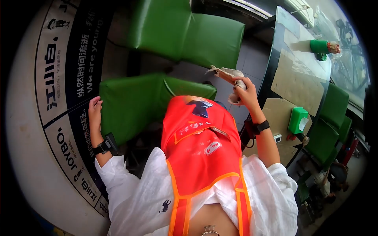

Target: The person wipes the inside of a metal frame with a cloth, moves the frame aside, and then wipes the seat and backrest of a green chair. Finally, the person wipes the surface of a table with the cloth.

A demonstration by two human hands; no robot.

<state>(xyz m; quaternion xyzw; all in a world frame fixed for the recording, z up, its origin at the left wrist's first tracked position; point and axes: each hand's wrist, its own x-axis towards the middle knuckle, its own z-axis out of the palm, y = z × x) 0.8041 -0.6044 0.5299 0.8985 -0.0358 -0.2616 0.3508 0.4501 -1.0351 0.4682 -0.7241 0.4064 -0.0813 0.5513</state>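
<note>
My right hand (245, 94) is closed around a crumpled greyish-white cloth (236, 74), with a brownish strip along it and a frayed end sticking out to the left. It is held up between the green seats and the table. My left hand (95, 112) is at the left edge of a green padded chair (130, 104), its fingers curled at the edge. The chair hides part of that grip. A second green chair (212, 37) stands just beyond the first. I wear a red apron (201, 157) with orange trim.
To the right runs a table (291, 29) with cardboard sheets (297, 78) on it. A green holder of sticks (319, 46) and a green tissue box (298, 120) stand there. More green chairs (334, 104) lie beyond. A printed panel (59, 90) borders the left.
</note>
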